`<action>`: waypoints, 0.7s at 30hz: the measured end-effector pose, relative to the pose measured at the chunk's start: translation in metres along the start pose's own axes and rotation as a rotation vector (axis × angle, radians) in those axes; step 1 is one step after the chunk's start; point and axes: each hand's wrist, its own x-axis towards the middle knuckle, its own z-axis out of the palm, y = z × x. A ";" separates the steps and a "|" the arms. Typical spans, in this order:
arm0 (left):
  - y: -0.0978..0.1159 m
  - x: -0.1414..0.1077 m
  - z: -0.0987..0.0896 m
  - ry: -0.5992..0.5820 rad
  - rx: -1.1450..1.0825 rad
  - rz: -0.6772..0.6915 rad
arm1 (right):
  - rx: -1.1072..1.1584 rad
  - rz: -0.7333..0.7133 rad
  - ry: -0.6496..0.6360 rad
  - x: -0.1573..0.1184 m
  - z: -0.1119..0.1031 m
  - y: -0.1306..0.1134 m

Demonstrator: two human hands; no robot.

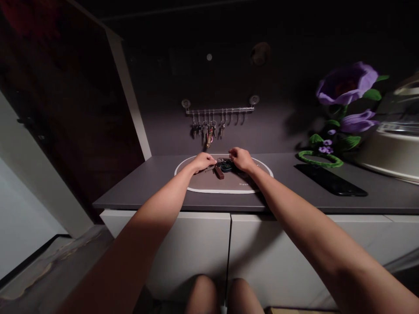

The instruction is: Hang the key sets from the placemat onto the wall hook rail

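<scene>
"Where's the key bunch point(225, 166)?"
"On the oval mat point(209, 185), nearer its back edge, brown tag point(219, 173) towards the front."
"And the hands?"
"Left hand point(203, 161) at the bunch's left end, right hand point(241, 158) curled at its right; whether either grips, I can't tell."
"Further out?"
"Hook rack point(220, 110) above the counter's point(157, 183) back edge; dark phone point(330, 179) off right."

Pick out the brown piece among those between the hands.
The narrow reddish-brown fob, nearest the front edge of the mat; the bulkier pieces beside it look nearly black.
</scene>
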 end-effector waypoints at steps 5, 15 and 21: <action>0.001 0.003 0.000 -0.009 -0.095 -0.017 | 0.001 0.010 0.028 0.000 -0.001 0.000; 0.010 0.004 -0.002 -0.039 -0.527 -0.074 | 0.005 0.027 0.023 -0.001 -0.004 -0.004; 0.016 0.004 -0.007 -0.002 -0.779 -0.054 | 0.008 0.025 0.027 0.000 -0.003 -0.004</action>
